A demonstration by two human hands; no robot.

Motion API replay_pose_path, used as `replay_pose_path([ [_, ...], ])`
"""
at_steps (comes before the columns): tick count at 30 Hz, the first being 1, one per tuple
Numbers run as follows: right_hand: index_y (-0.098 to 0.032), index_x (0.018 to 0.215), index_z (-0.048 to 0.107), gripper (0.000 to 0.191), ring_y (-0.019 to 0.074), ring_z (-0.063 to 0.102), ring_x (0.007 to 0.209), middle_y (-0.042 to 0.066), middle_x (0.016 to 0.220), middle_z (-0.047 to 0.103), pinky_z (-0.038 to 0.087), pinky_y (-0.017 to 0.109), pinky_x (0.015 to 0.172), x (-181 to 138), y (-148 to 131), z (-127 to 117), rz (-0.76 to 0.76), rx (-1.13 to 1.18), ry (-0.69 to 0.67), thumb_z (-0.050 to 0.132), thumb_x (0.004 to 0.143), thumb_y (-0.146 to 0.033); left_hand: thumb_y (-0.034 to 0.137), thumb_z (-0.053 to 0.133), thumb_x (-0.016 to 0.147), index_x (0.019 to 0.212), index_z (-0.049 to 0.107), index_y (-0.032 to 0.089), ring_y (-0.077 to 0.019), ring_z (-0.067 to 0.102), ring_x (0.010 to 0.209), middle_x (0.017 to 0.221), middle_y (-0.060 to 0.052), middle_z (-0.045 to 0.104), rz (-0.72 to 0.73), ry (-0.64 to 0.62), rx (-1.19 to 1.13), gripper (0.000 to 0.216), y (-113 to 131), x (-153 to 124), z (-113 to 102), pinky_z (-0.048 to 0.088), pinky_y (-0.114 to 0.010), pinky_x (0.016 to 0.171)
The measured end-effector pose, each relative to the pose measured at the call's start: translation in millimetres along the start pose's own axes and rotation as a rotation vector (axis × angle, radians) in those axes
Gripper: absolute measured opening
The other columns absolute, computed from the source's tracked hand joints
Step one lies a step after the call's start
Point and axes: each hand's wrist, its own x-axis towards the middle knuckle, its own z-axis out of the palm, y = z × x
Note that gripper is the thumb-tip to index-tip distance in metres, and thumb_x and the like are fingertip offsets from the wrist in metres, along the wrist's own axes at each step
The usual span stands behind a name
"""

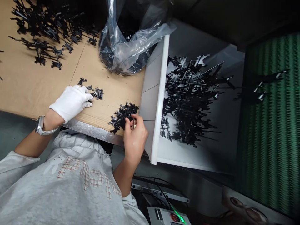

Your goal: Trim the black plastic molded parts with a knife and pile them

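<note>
Hands (76, 101) (136, 134) at black parts (125, 111), near metal edge (93, 128), cardboard (105, 109) between

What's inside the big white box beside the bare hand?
Inside the white box lies a tangled heap of black parts. Some of the pale bottom shows near the front. Whatever is under the heap is covered, so I can't see it.

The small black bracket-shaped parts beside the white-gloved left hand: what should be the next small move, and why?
Perhaps the white-gloved left hand should close on one of the small black bracket-shaped parts: they lie right beside it, while the bare right hand holds a thin item, too small to identify.
</note>
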Motion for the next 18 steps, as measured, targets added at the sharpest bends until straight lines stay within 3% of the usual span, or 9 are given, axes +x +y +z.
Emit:
replay_pose_path([
  [4, -0.017, 0.108, 0.066, 0.022, 0.0216, 0.062, 0.078, 0.007, 0.088, 0.066, 0.050, 0.035, 0.073, -12, -3, -9, -0.078, 0.060, -0.063, 0.058, 0.095, -0.033, 0.037, 0.060, 0.095, 0.096, 0.076, 0.020, -0.0326, 0.064, 0.096, 0.100, -0.012, 0.067, 0.016, -0.003, 0.062, 0.023, -5, 4, -3, 0.044, -0.038, 0.073],
  [8, -0.021, 0.107, 0.062, 0.021, 0.0212, 0.062, 0.080, 0.003, 0.088, 0.062, 0.050, 0.033, 0.072, -28, 3, -14, -0.097, 0.069, -0.242, 0.066, 0.087, -0.025, 0.036, 0.063, 0.092, 0.086, 0.076, 0.019, -0.0331, 0.061, 0.096, 0.105, -0.014, 0.067, 0.005, 0.068, -0.017, 0.022, -8, 6, -3, 0.045, -0.041, 0.078],
  [13, -0.022, 0.098, 0.058, 0.015, 0.0231, 0.062, 0.082, 0.005, 0.091, 0.063, 0.050, 0.035, 0.075, -29, 11, -3, -0.072, 0.022, -0.245, 0.062, 0.084, -0.016, 0.035, 0.058, 0.095, 0.087, 0.073, 0.017, -0.0282, 0.058, 0.105, 0.101, -0.009, 0.065, -0.076, 0.245, -0.340, 0.024, -8, -2, -5, 0.045, -0.042, 0.098],
  [18, -0.022, 0.095, 0.055, 0.013, 0.0258, 0.062, 0.090, 0.007, 0.094, 0.064, 0.049, 0.038, 0.080, -17, 9, 7, -0.059, -0.026, -0.161, 0.061, 0.086, -0.016, 0.040, 0.065, 0.087, 0.078, 0.065, 0.023, -0.0215, 0.062, 0.087, 0.088, -0.003, 0.067, -0.181, 0.411, -0.848, 0.018, 6, -16, -5, 0.049, -0.035, 0.088],
])
